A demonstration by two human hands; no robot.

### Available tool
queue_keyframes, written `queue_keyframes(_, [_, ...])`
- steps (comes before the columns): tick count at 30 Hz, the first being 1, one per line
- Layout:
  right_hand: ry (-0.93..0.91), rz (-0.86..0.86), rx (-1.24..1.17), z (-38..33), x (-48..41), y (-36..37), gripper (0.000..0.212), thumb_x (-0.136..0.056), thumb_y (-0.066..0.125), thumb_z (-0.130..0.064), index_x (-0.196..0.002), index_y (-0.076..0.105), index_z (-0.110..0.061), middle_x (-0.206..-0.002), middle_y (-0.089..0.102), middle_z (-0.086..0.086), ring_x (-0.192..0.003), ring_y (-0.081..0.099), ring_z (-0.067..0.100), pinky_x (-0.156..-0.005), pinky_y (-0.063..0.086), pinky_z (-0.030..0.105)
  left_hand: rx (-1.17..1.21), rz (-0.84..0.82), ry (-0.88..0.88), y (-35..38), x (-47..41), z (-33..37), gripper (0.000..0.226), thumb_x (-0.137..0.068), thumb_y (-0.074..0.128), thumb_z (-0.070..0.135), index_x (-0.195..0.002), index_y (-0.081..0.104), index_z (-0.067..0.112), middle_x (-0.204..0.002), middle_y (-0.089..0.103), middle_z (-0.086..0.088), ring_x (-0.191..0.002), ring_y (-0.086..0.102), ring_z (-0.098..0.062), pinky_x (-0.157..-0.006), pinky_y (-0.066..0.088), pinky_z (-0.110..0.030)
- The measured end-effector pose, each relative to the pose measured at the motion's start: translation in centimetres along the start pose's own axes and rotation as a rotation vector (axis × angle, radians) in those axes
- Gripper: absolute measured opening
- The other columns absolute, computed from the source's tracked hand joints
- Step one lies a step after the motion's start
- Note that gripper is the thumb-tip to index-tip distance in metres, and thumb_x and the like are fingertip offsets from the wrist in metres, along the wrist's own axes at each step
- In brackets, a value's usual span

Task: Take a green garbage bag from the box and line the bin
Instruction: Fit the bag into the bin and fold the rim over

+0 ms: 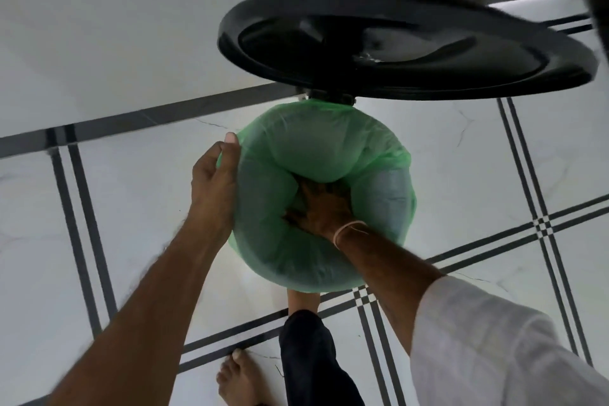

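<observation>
A green garbage bag (329, 148) is stretched over the mouth of a round bin on the floor and puffs up with trapped air. My left hand (214, 181) grips the bag against the bin's left rim, thumb on top. My right hand (321, 208) presses down into the middle of the bag, fingers spread, sunk among the folds. The bin's black round lid (405, 43) stands raised behind it, its inside facing me. The bin's body is hidden under the bag. No box is in view.
White floor tiles (115, 241) with dark double lines lie all around. A white wall (99, 26) rises behind the bin. My bare left foot (237, 379) and a dark trouser leg (313, 359) stand just in front of the bin.
</observation>
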State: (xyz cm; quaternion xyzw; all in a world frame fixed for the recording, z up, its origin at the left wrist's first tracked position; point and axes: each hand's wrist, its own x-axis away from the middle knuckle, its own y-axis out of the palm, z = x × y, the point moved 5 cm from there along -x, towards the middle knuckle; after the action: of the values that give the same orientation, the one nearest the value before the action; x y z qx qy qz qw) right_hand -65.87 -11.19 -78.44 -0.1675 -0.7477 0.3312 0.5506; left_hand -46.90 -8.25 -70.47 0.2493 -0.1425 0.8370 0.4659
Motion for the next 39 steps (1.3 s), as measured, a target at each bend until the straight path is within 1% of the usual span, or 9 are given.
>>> queue_keyframes(4, [-0.077,0.044,-0.021,0.4,-2.1,1.7,0.101,-0.087,0.058,-0.072,-0.165,0.012,-0.026,-0.174,0.007,0.006,-0.16,0.007,0.03,-0.126,-0.003,0.04,0.016,-0.001,0.055,0.1,-0.2,0.0,0.064,-0.102,0.052,0.053,-0.08,0.044,-0.006,-0.074,0.041,-0.028,-0.072,0.04,-0.029,-0.068,0.042,-0.044])
queue_keyframes(8, [-0.067,0.018,0.046,1.0,-3.3,3.6,0.113,-0.073,0.036,-0.088,-0.165,0.007,-0.029,-0.174,0.006,0.007,-0.159,0.008,0.034,-0.128,0.004,0.047,0.045,-0.001,0.034,0.3,-0.4,-0.2,0.051,-0.105,0.051,0.046,-0.074,0.049,0.006,-0.073,0.04,-0.014,-0.072,0.038,-0.027,-0.069,0.041,-0.041])
queue_keyframes(12, [0.017,-0.089,0.062,1.4,-4.7,5.0,0.103,-0.09,0.052,-0.072,-0.161,-0.015,-0.039,-0.174,-0.014,0.004,-0.159,-0.004,0.04,-0.122,0.006,0.066,0.057,-0.009,0.034,0.4,-0.5,-0.5,0.047,-0.107,0.05,0.042,-0.079,0.054,0.004,-0.069,0.044,-0.013,-0.066,0.044,-0.022,-0.065,0.046,-0.035])
queue_keyframes(15, [0.034,-0.166,0.073,1.4,-6.1,6.1,0.107,-0.086,0.051,-0.078,-0.157,-0.021,-0.044,-0.172,-0.021,-0.001,-0.157,-0.011,0.046,-0.112,0.009,0.082,0.083,-0.006,0.039,0.4,-0.6,-0.7,0.047,-0.108,0.05,0.039,-0.081,0.054,0.0,-0.066,0.047,-0.009,-0.062,0.046,-0.019,-0.062,0.048,-0.031])
queue_keyframes(19, [0.05,-0.184,0.098,1.6,-7.5,7.3,0.111,-0.082,0.047,-0.085,-0.156,-0.025,-0.045,-0.171,-0.026,-0.003,-0.155,-0.016,0.048,-0.108,0.009,0.087,0.102,-0.031,0.057,0.4,-0.8,-1.1,0.05,-0.108,0.049,0.039,-0.086,0.054,-0.006,-0.07,0.046,-0.016,-0.064,0.047,-0.023,-0.063,0.05,-0.035])
queue_keyframes(22, [0.043,-0.181,0.118,1.8,-7.9,7.2,0.108,-0.082,0.046,-0.085,-0.156,-0.023,-0.047,-0.172,-0.021,-0.001,-0.155,-0.014,0.048,-0.11,0.008,0.084,0.105,-0.032,0.05,0.4,-0.9,-1.2,0.052,-0.108,0.049,0.04,-0.088,0.055,-0.008,-0.07,0.046,-0.015,-0.063,0.047,-0.021,-0.06,0.05,-0.031])
queue_keyframes(27, [-0.014,-0.066,0.022,2.4,-7.6,5.4,0.075,-0.102,0.038,-0.058,-0.164,0.0,-0.037,-0.175,0.001,0.003,-0.159,0.007,0.039,-0.121,0.016,0.069,0.058,0.012,0.029,0.3,-0.6,-0.8,0.062,-0.106,0.051,0.047,-0.088,0.047,-0.012,-0.076,0.046,-0.015,-0.07,0.043,-0.024,-0.068,0.044,-0.038])
queue_keyframes(34, [0.049,-0.149,0.028,2.1,-7.5,6.1,0.092,-0.094,0.048,-0.069,-0.162,-0.008,-0.044,-0.175,-0.008,0.001,-0.156,0.0,0.048,-0.121,0.011,0.07,0.059,0.021,0.021,0.4,-0.8,-1.1,0.052,-0.105,0.052,0.046,-0.076,0.055,0.003,-0.068,0.049,-0.012,-0.063,0.052,-0.02,-0.061,0.052,-0.032])
queue_keyframes(39, [-0.011,0.059,-0.116,1.4,-4.7,2.9,0.067,-0.098,0.058,-0.043,-0.157,0.037,-0.02,-0.157,0.046,0.018,-0.139,0.047,0.041,-0.113,0.041,0.049,0.057,-0.021,-0.07,0.1,-0.7,-1.2,0.044,-0.104,0.054,0.047,-0.071,0.064,0.02,-0.066,0.067,0.004,-0.063,0.066,-0.011,-0.062,0.056,-0.026])
